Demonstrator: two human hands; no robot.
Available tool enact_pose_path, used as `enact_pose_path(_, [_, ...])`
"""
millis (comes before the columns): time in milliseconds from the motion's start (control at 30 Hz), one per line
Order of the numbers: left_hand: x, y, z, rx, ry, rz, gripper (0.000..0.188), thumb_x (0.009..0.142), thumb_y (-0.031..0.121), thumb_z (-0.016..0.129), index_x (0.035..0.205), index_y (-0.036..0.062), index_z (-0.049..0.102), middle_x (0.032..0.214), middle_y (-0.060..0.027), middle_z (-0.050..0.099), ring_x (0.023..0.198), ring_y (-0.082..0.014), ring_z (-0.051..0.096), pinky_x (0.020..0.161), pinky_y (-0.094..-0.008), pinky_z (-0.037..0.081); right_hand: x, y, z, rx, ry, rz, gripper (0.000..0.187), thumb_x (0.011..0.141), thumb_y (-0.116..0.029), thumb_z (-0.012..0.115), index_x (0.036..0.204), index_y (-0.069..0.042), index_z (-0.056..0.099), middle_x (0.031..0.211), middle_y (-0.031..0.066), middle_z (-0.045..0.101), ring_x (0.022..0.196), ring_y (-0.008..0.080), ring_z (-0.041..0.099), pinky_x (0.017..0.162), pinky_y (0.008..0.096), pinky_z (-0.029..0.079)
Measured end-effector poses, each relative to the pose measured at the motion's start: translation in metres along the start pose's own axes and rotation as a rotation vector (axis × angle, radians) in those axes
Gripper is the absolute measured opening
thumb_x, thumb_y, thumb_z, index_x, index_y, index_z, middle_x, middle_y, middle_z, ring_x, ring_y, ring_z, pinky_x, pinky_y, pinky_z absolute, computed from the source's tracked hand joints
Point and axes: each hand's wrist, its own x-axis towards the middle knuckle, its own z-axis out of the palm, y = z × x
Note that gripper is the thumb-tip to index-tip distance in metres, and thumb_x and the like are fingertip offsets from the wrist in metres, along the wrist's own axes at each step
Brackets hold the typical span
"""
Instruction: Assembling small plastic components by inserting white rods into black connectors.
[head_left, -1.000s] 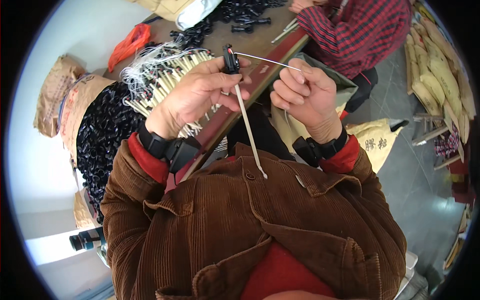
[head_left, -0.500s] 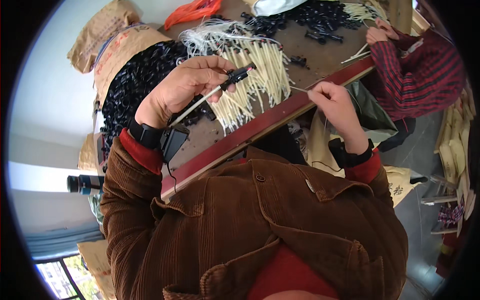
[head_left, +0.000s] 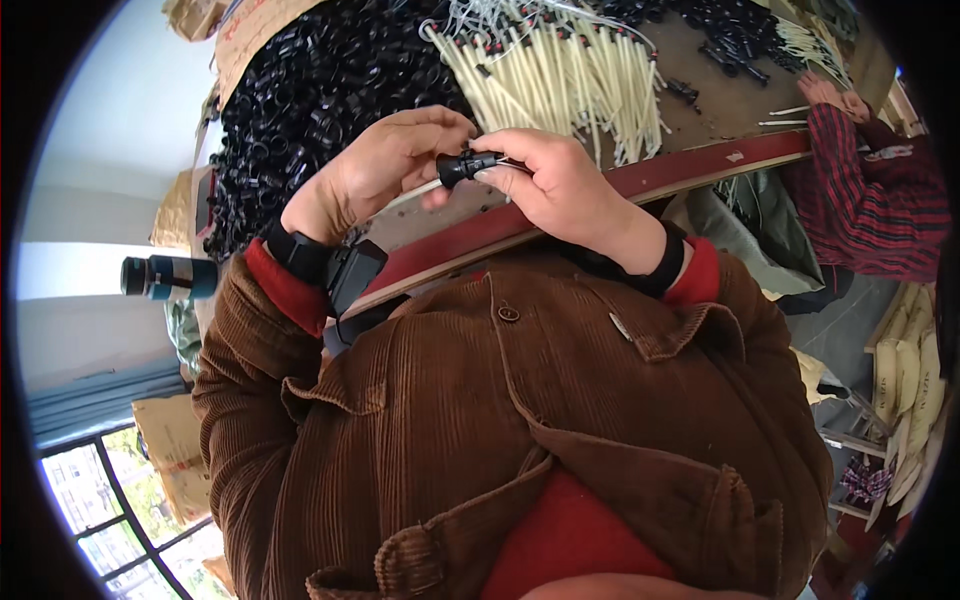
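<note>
My left hand (head_left: 375,170) and my right hand (head_left: 555,185) meet over the near edge of the brown worktable (head_left: 720,165). Between their fingertips they pinch a small black plastic connector (head_left: 462,166). A cream-coloured cable (head_left: 412,194) runs out of the connector to the left, under my left palm. Just beyond my hands lies a bundle of cream cables with dark tips (head_left: 560,75). A large heap of black plastic parts (head_left: 320,90) lies to the left of that bundle.
Another person in a red checked sleeve (head_left: 860,190) works at the table's right end, hand (head_left: 830,95) on the board. More black parts (head_left: 740,40) lie at the far right. Brown sacks (head_left: 180,210) and a blue-black cylinder (head_left: 165,277) stand at left.
My right hand has come in from the right and joined my left hand on the black connector. The view has swung, bringing the black heap nearer.
</note>
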Motion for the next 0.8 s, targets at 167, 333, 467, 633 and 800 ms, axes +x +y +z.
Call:
enact_pose_path(167, [-0.039, -0.039, 0.000, 0.463, 0.339, 0.414, 0.026, 0.097, 0.022, 0.052, 0.113, 0.0025, 0.057, 0.088, -0.0047, 0.065, 0.073, -0.0055, 0.056, 0.066, -0.0195, 0.046, 0.012, -0.010, 0.028, 0.071, -0.076, 0.187, 0.020, 0.086, -0.010, 0.064, 0.102, 0.002, 0.064, 0.074, 0.0065, 0.064, 0.066, 0.0080, 0.056, 0.061, 0.0230, 0.046])
enact_pose_path(333, [-0.067, -0.074, -0.013, 0.173, 0.387, 0.357, 0.026, 0.094, 0.025, 0.059, 0.108, 0.0034, 0.063, 0.091, 0.0006, 0.065, 0.079, -0.0044, 0.057, 0.069, -0.0201, 0.046, 0.025, -0.015, 0.068, 0.223, -0.175, 0.407, 0.017, 0.085, -0.008, 0.064, 0.099, 0.002, 0.066, 0.071, 0.0049, 0.063, 0.064, 0.0069, 0.055, 0.059, 0.0232, 0.045])
enact_pose_path(467, [-0.090, -0.086, -0.030, -0.087, 0.349, 0.256, 0.027, 0.093, 0.024, 0.061, 0.110, 0.0034, 0.063, 0.091, 0.0005, 0.065, 0.078, -0.0047, 0.055, 0.070, -0.0213, 0.047, 0.035, -0.028, 0.094, 0.125, -0.259, 0.416, 0.015, 0.084, -0.007, 0.065, 0.095, 0.002, 0.067, 0.072, 0.0052, 0.064, 0.064, 0.0075, 0.056, 0.059, 0.0245, 0.046])
enact_pose_path(633, [-0.115, -0.099, -0.048, -0.044, 0.351, 0.206, 0.027, 0.093, 0.016, 0.061, 0.114, -0.0001, 0.060, 0.097, -0.0012, 0.065, 0.083, -0.0064, 0.058, 0.077, -0.0197, 0.047, 0.041, -0.043, 0.119, -0.047, -0.303, 0.313, 0.015, 0.082, -0.007, 0.067, 0.093, 0.003, 0.067, 0.074, 0.0068, 0.066, 0.065, 0.0085, 0.058, 0.060, 0.0261, 0.047])
enact_pose_path(800, [-0.131, -0.103, -0.043, 0.218, 0.447, 0.357, 0.024, 0.091, 0.014, 0.062, 0.110, -0.0010, 0.060, 0.093, -0.0024, 0.066, 0.082, -0.0075, 0.060, 0.073, -0.0213, 0.049, 0.047, -0.047, 0.129, -0.134, -0.346, 0.179, 0.019, 0.081, -0.007, 0.068, 0.097, 0.002, 0.067, 0.075, 0.0071, 0.066, 0.065, 0.0091, 0.058, 0.061, 0.0259, 0.048])
